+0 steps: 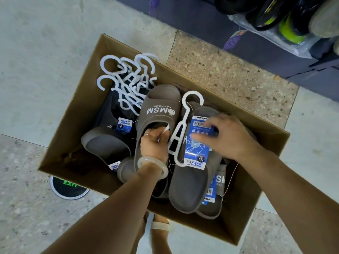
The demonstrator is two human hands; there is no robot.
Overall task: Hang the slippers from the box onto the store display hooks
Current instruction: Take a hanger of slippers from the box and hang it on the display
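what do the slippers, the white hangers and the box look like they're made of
Slippers: likely soft moulded foam or rubber, matte grey-brown, thick rounded seamless edges. White hangers: apparently rigid plastic, smooth, thin moulded hooks. Box: corrugated cardboard, plain brown, folded flaps.

The brown cardboard box [77,114] sits on the floor. Grey rubber slippers [157,107] lie inside it, with a pile of white plastic hangers [128,77] at 11 o'clock. Shelves of shoes [286,19] stand at 1 o'clock.
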